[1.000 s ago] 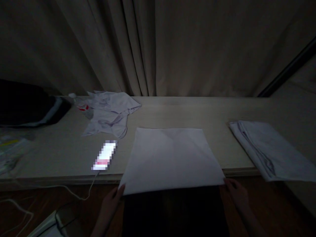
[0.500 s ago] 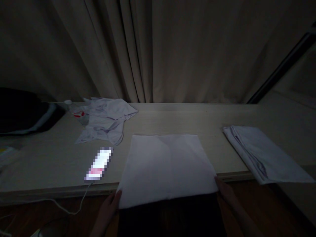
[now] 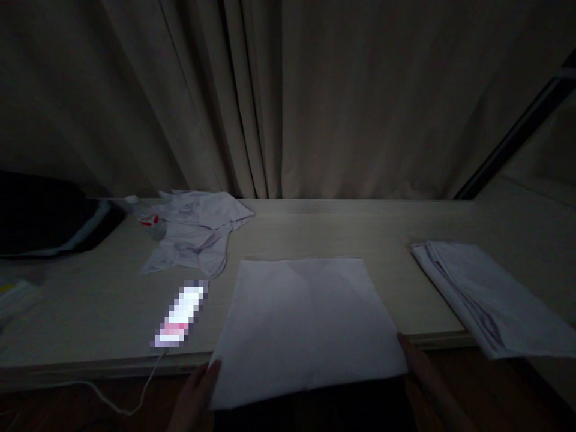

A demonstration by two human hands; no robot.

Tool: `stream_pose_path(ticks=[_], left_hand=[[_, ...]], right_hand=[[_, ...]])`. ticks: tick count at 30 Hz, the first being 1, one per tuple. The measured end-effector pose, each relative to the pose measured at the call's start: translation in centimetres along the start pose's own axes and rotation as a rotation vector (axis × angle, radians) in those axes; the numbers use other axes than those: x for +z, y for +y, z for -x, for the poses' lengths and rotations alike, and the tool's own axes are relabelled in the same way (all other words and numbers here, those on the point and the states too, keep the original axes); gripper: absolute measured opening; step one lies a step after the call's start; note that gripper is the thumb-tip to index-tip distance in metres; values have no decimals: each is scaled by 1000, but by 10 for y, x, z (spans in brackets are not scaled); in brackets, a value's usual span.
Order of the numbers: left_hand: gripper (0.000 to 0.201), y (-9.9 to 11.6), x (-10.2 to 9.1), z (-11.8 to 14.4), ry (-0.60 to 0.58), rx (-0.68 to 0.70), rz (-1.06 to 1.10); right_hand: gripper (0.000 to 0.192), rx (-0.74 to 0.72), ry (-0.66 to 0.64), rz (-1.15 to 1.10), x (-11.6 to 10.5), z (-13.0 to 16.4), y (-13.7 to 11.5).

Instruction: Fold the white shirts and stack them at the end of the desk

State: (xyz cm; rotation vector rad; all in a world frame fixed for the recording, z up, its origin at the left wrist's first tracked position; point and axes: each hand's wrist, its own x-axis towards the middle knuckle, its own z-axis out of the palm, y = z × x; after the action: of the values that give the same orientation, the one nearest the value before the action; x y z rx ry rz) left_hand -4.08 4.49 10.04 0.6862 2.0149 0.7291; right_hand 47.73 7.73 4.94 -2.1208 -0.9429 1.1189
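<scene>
A white cloth (image 3: pixel 306 324), flat and roughly rectangular, lies partly on the desk and reaches over its front edge towards me. My left hand (image 3: pixel 198 387) grips its left side close to the near corner, thumb along the edge. On the opposite side my right hand (image 3: pixel 418 363) is closed on the cloth's right edge, also near the front. The fingers beneath the cloth are hidden, and both hands are dim. To the right, a folded white cloth (image 3: pixel 495 300) overhangs the desk's front edge. Crumpled white cloth (image 3: pixel 198 231) lies at the back left.
A lit phone (image 3: pixel 182 315), its screen blurred, lies left of the flat cloth with a white cable (image 3: pixel 144 393) hanging down. Behind it are a clear bottle (image 3: pixel 150 222) and a dark bag-like item (image 3: pixel 45 216). A curtain (image 3: pixel 351 102) hangs behind the desk (image 3: pixel 324 225).
The view has tilted up slightly, so everything sits lower in the picture. Both hands still hold the flat cloth, whose near edge appears a little closer to me.
</scene>
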Motion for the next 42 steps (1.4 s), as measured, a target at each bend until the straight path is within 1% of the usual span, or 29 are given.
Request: stream_pose_path(ticks=[3,5,8,11,13,16,18,20,22,23,25,27,28,30,31,32,34,35,37,39,42], left_hand=[[66,0,3,-9,11,33,-85],[66,-3,4,-14,27,45,-90],[60,-5,4,-17,26,35,-72],[56,-1,3,-15,73,40,-56],[53,1,4,-13,95,58,-43],[48,2,6,-15,88,77,-36],[45,-1,7,-19,85,78,-54],[46,-5,5,-22,77,73,-91],[53,-7,2,-23,90,116,-130],[57,-7,2,-22,120,156,-156],[60,-2,9,-20,212,298,-232],[57,10,28,-17,266,521,-334],[54,19,43,-16,260,660,-391],[48,43,81,-17,232,921,-504],[47,57,103,-19,224,1023,-571],[48,71,124,-22,200,1078,-642],[49,100,164,-29,141,1121,-765],[51,112,181,-33,119,1128,-803],[53,131,206,-42,104,1114,-841],[56,140,222,-52,114,1076,-848],[60,143,231,-63,128,1032,-850]], right_hand=[[71,-47,9,73,4,-5,-8],[67,-57,18,83,6,-7,-10],[66,-91,31,79,6,-9,-10],[68,-95,-18,77,3,-9,-11],[67,-99,-17,59,0,-7,-14],[68,-131,31,30,-2,-3,-21],[68,-141,7,27,-4,-2,-25],[67,-151,-24,27,-5,-2,-27],[64,-152,-25,32,-5,-6,-26],[62,-156,-19,36,-5,-8,-24],[58,-150,-14,46,-4,-13,-19],[55,-128,-28,50,-3,-17,-15],[55,-116,-37,51,-2,-19,-13],[56,-109,-40,51,-1,-20,-12],[56,-113,-35,48,0,-20,-12],[55,-118,-27,41,1,-20,-12],[54,-132,-11,21,3,-19,-12],[54,-138,-6,13,3,-18,-12],[53,-155,-1,7,3,-17,-12],[52,-152,-1,4,1,-17,-10],[49,-142,-16,-18,-4,-17,-12]])
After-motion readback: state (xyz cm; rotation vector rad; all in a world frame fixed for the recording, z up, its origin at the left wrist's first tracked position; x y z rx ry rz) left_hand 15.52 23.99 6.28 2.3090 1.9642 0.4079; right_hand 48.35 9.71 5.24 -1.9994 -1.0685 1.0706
